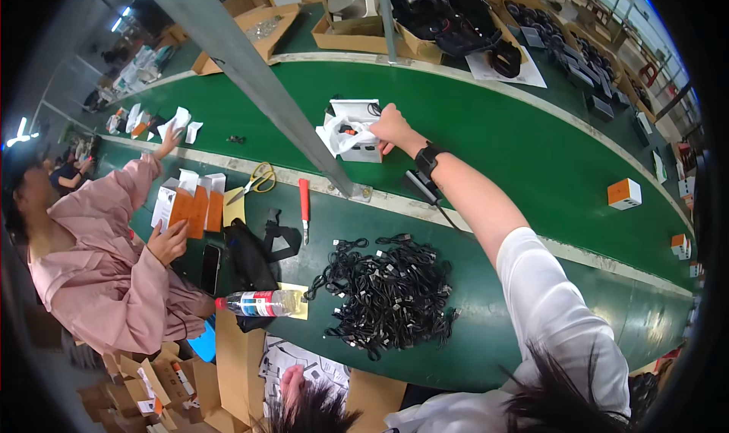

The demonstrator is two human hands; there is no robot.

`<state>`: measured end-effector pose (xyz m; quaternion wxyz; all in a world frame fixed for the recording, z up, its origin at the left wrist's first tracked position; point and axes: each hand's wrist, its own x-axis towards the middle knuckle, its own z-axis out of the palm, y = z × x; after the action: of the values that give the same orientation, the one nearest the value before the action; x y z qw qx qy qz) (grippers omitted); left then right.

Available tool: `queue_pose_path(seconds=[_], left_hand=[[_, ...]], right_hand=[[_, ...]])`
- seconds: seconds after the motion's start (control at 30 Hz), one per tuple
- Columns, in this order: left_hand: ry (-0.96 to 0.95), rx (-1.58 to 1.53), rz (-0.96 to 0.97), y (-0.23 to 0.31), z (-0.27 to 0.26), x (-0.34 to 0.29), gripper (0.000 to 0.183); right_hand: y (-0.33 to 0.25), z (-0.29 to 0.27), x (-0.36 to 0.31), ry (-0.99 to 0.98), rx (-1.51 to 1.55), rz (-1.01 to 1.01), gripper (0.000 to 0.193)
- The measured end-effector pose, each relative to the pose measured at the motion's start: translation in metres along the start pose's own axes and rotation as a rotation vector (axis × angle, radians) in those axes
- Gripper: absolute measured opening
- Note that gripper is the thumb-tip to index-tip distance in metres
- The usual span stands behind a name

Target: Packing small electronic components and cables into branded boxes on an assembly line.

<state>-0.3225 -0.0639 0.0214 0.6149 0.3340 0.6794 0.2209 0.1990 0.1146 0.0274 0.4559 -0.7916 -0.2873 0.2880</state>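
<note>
The right hand (391, 124) grips a white box (355, 133) on the green surface (486, 129) (left hand unseen), mid-packing; next calls for steadying it.

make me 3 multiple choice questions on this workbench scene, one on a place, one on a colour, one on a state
1. Where does the heap of black cables lie?
A. on the near green table
B. inside the white box
C. on the floor

2. What colour are the handles of the scissors?
A. red
B. yellow
C. blue

3. What is the person's right hand doing?
A. resting flat on the table
B. holding the plastic bottle
C. gripping the open white box on the belt

Answers:
1 A, the heap sits on the green surface, on the near side of the pale rail.
2 B, the loops are yellow.
3 C, the outstretched arm ends with the hand at the box's edge, by the white bag inside it.
</note>
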Motion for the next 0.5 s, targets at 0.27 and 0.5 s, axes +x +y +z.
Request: queue_pose_path(seconds=[0.27, 0.5], left_hand=[[-0.518, 0.287, 0.308, 0.090, 0.118, -0.044, 0.007], [-0.703, 0.605, 0.809, 0.078, 0.260, -0.105, 0.018]], right_hand=[[0.026, -0.050, -0.049, -0.030, 0.091, -0.017, 0.044], [0.097, -0.196, -0.254, -0.039, 0.107, 0.064, 0.042]])
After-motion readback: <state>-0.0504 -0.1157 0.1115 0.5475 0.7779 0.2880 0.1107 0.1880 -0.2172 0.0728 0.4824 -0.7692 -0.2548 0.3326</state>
